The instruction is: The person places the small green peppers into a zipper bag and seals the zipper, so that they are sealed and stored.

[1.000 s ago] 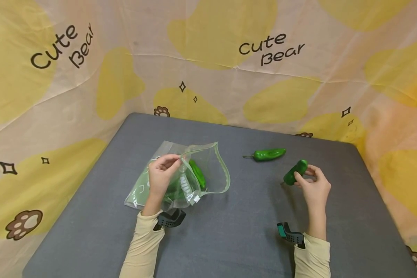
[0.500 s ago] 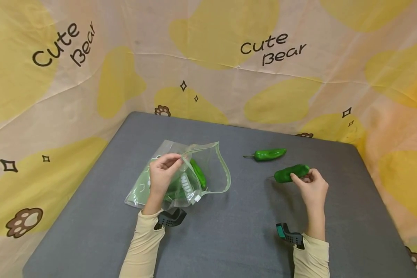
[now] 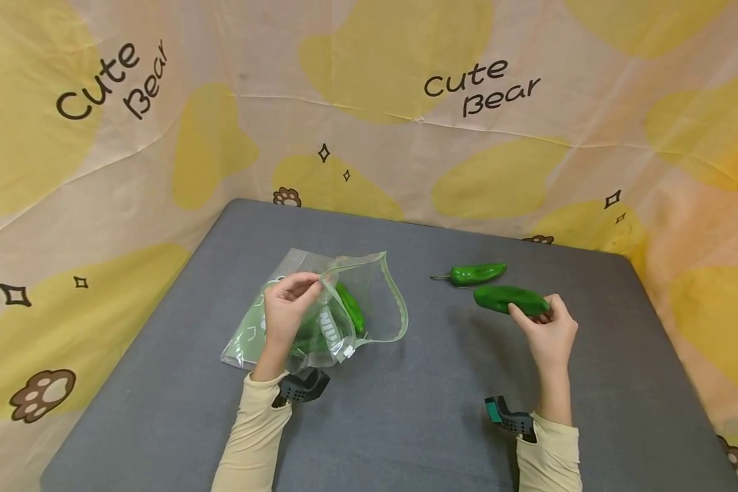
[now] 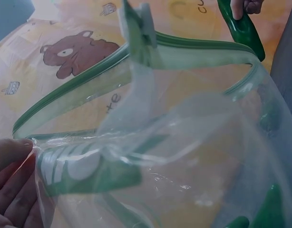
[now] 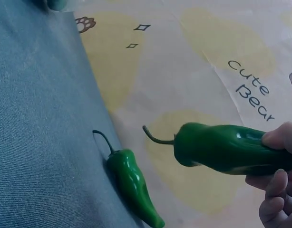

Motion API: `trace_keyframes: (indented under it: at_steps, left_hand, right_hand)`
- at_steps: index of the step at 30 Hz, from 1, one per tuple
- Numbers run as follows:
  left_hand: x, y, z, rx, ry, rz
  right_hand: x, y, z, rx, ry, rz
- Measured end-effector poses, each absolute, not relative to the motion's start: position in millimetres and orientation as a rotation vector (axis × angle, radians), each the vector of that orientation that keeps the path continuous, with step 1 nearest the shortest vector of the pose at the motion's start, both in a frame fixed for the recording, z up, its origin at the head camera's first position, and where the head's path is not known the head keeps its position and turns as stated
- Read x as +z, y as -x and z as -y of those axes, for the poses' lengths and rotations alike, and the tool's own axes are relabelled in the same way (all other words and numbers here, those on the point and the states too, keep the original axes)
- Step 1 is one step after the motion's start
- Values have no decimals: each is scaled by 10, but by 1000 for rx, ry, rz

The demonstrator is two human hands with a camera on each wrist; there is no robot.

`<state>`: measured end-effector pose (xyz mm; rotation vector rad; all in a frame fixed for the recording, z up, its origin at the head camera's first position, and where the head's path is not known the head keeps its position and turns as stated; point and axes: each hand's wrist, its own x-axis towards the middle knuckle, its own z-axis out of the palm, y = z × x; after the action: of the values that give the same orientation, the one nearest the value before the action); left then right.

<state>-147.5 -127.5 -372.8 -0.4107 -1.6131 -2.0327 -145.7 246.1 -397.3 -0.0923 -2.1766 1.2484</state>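
My left hand [image 3: 288, 311] pinches the rim of a clear zip bag [image 3: 386, 301] with green print, its mouth spread wide toward the right. Inside the bag lies a green pepper [image 3: 349, 307]; more green shapes show dimly through the plastic. A dark green pepper [image 3: 506, 299] is held above the table by my right hand [image 3: 547, 331], thumb on the near side and fingers behind. Its stem points left in the right wrist view. Just beyond it another green pepper [image 3: 476, 274] lies on the table, stem to the left.
The grey table [image 3: 406, 424] is backed by a printed cloth [image 3: 369, 102] along its far and side edges. A white slider [image 3: 348, 351] sits at the near corner of the bag's zip. Each wrist carries a dark camera mount [image 3: 509, 417].
My right hand has shifted slightly left, and its pepper has swung from a steep tilt to nearly level. The left hand and the bag stay in place.
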Motion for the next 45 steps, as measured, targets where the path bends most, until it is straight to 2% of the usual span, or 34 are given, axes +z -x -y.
trace_keyframes:
  at_steps: [3,8,9,14,21,30,36,40,45]
  left_hand:
    - [-3731,1474,1280,-2034,413,1606]
    - [-3729,1473,1275,-2043,424,1600]
    - [-3729,1472,1273,-2042,425,1600]
    - [-3727,1471,1271,-2037,423,1598]
    - [-3718,1471,1274,-2030,412,1614]
    - [-3699,1461,1270,-1998,414,1648]
    - [-3685,1450,1243,-1992,382,1655]
    - [-3654,1435,1212,-1977,286,1612]
    - [-3631,1417,1184,-1965,213,1564]
  right_hand:
    - [-4113,1523,-2517,1444,25,2090]
    - [-4090,1523,-2493,1789,12,1842]
    - [-3980,1479,-2435,1748,56,1858]
    - [-3957,1480,-2431,1802,54,1789]
    - [-4133,1546,-2475,2041,-129,1562]
    - [-3797,1374,-2242,2067,-76,1719]
    - [-3852,1367,-2177,2088,-233,1792]
    - [-4077,1473,-2232,2136,-434,1729]
    - [-4006,1444,-2137,2112,-426,1769]
